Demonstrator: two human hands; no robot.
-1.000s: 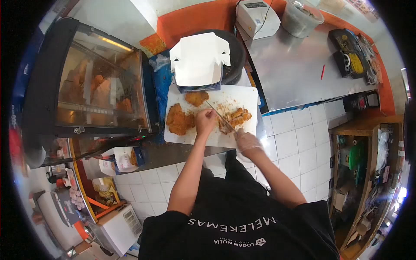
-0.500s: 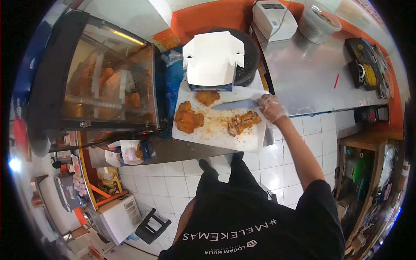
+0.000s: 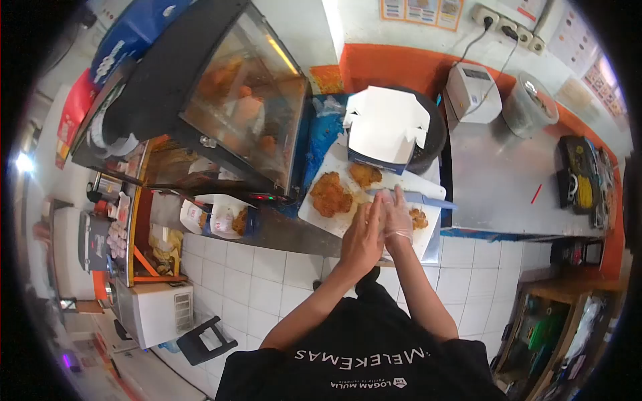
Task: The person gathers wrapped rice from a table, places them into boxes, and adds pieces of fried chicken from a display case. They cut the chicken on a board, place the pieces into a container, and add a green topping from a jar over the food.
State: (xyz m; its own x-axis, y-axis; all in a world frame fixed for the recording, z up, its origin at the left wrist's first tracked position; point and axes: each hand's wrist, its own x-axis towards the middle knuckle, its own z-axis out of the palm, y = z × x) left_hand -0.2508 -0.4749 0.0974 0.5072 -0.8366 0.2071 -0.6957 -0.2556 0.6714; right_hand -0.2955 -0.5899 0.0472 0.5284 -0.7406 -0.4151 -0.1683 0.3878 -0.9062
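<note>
Over the white cutting board [image 3: 319,212], my left hand [image 3: 363,235], bare, and my right hand [image 3: 397,217], in a clear plastic glove, meet palm to palm with fingers stretched out. Nothing shows between them. Just beyond the fingertips lies the knife [image 3: 438,202], its handle over the board's right edge, untouched. Two pieces of fried chicken, a large one [image 3: 331,194] and a smaller one [image 3: 365,175], are left of my hands. Cut chicken [image 3: 419,218] sits to the right, partly hidden by my gloved hand. An open white box [image 3: 384,127] stands behind the board.
A glass display cabinet [image 3: 244,100] with fried food is at the left, above small boxes [image 3: 229,217] on the counter. To the right, a steel counter [image 3: 495,180] holds a white printer [image 3: 473,93], a clear tub [image 3: 530,107] and a black tray [image 3: 580,177].
My right hand has let go of the knife and moved inward over the board. My left hand has come into view and touches it. The camera view has shifted.
</note>
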